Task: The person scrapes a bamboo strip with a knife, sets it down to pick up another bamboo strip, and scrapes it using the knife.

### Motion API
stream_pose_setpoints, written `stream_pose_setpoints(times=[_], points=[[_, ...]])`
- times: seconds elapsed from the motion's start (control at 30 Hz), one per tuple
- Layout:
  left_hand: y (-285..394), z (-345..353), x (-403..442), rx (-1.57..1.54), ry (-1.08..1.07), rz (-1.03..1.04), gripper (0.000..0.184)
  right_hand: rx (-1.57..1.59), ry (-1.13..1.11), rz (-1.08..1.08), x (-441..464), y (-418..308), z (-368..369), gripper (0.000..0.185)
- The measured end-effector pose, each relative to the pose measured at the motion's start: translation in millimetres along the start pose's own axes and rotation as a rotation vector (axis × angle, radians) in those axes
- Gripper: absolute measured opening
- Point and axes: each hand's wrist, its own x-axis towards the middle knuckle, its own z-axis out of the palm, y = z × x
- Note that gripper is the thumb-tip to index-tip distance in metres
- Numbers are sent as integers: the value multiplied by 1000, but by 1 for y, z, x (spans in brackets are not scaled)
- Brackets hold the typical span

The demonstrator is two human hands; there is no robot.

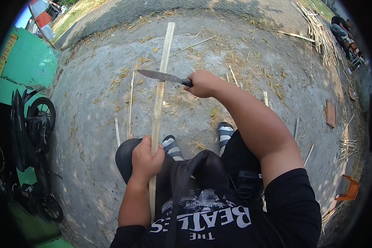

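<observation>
My left hand (147, 159) is closed round the lower part of a long, pale strip of split bamboo (157, 108), which points away from me and runs back under my left forearm. In my right hand (203, 84) is the dark handle of a large knife (159, 75). Its broad blade points left and lies across the strip well beyond my left hand. From this angle I cannot tell how deep the edge sits in the bamboo. A small pale chip (166, 104) lies on the ground just right of the strip.
Thin bamboo sticks (131, 105) and dry leaves are scattered on the concrete ground (91, 136). A large pile of bamboo strips (320, 35) lies at the far right, with a person (339, 31) behind it. A motorcycle (29, 124) stands left, an orange plastic object (348, 188) right.
</observation>
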Motion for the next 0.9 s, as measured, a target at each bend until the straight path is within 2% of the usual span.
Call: stream_pose_setpoints(times=[0.07,0.17,0.27,0.33,0.43,0.47,0.57,0.7,0.73,0.83,0.9], points=[[7,-1,2,-20,-37,-83,23,-52,-109,-150,-11,-16,7,29],[10,5,4,84,-21,-29,22,-184,-241,-277,-29,-49,20,30],[13,1,3,56,-58,-52,23,-91,-114,-261,-17,-37,22,28],[11,4,2,75,-44,38,21,-98,-38,-272,-7,-22,5,28],[8,4,3,112,-27,66,20,-131,-86,-228,-7,-22,18,29],[7,4,2,124,-31,60,20,-25,-87,-231,-6,-21,25,27],[8,5,2,102,-21,21,20,-100,-150,-294,-21,-35,17,26],[12,3,2,56,-24,-17,22,-106,-99,-318,-21,-27,11,27],[10,2,2,49,-22,-20,22,-122,-13,-245,-14,-20,10,29],[10,3,3,77,-19,-7,22,-76,-32,-48,-4,-6,-2,31],[9,2,3,83,-26,-18,23,-77,-98,-106,-9,-11,0,30]])
